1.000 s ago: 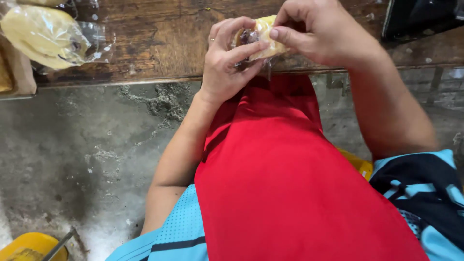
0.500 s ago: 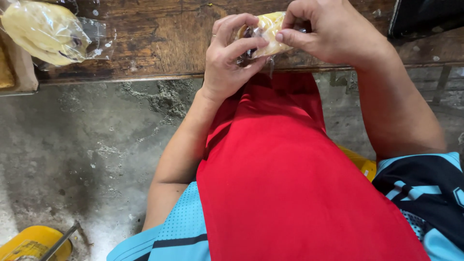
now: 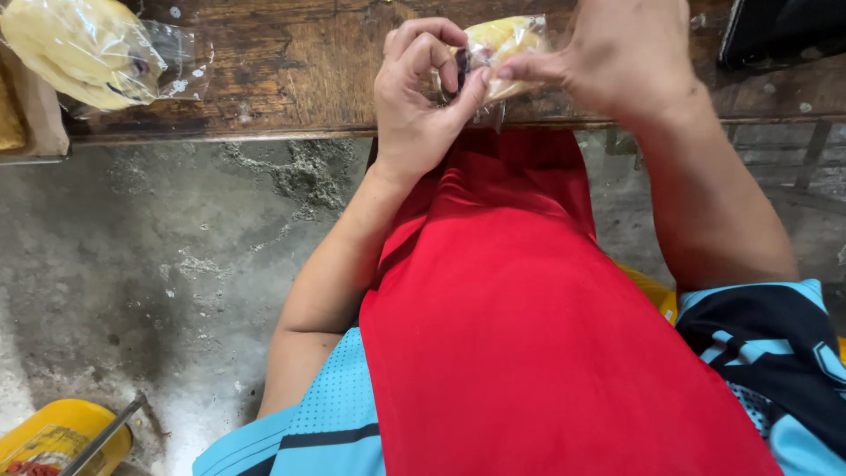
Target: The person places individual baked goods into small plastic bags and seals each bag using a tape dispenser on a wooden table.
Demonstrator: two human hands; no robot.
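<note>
Both hands pinch one small clear bag of yellow food (image 3: 504, 44) at the near edge of the wooden bench (image 3: 291, 70). The left hand (image 3: 423, 88) has its grip clenched on the bag's gathered end; the right hand (image 3: 617, 62) grasps its other side. Its long axis runs roughly left to right. A larger filled clear bag (image 3: 84, 48) lies well apart on the bench's left. A yellow container (image 3: 53, 436) stands on the concrete floor (image 3: 132, 264).

Glossy, crinkled clear plastic wraps the yellow packet (image 3: 504, 46) pinched between the fingers (image 3: 458, 92). Beneath them the desk (image 3: 291, 70) is worn, scuffed wood. Below the fingers lies smooth red cloth (image 3: 529, 335); the floor (image 3: 150, 264) is rough concrete.
</note>
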